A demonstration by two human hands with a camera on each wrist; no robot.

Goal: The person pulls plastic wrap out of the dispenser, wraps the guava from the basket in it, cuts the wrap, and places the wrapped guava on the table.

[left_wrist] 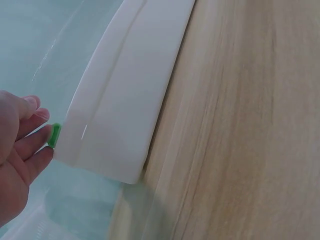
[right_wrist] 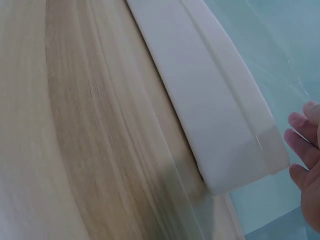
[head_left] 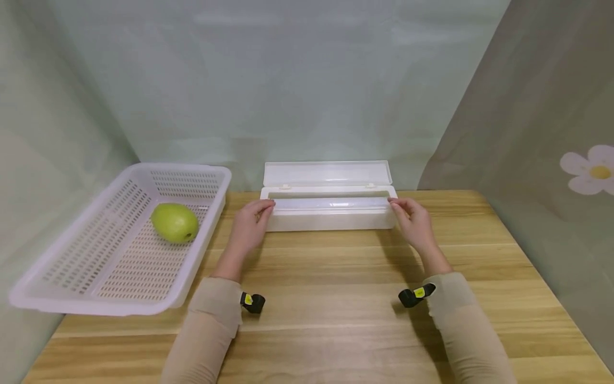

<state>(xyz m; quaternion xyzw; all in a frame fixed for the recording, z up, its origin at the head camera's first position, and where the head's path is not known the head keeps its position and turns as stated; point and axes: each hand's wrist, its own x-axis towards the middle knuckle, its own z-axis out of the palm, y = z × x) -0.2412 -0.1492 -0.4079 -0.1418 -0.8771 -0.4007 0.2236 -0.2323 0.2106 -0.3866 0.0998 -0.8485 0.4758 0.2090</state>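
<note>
Wood-grain tbl [head_left: 331,304] w/ wht box [head_left: 331,221] | gry-grn sheet [head_left: 307,96] behind | flower print [head_left: 599,172] R

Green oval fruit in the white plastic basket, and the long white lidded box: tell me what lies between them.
The basket's right rim, a strip of wood-grain tabletop, then the person's bare left hand, as the head view shows.

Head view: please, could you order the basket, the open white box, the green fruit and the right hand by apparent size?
1. Basket
2. Open white box
3. Green fruit and right hand: they look too alike in size to rank.
</note>
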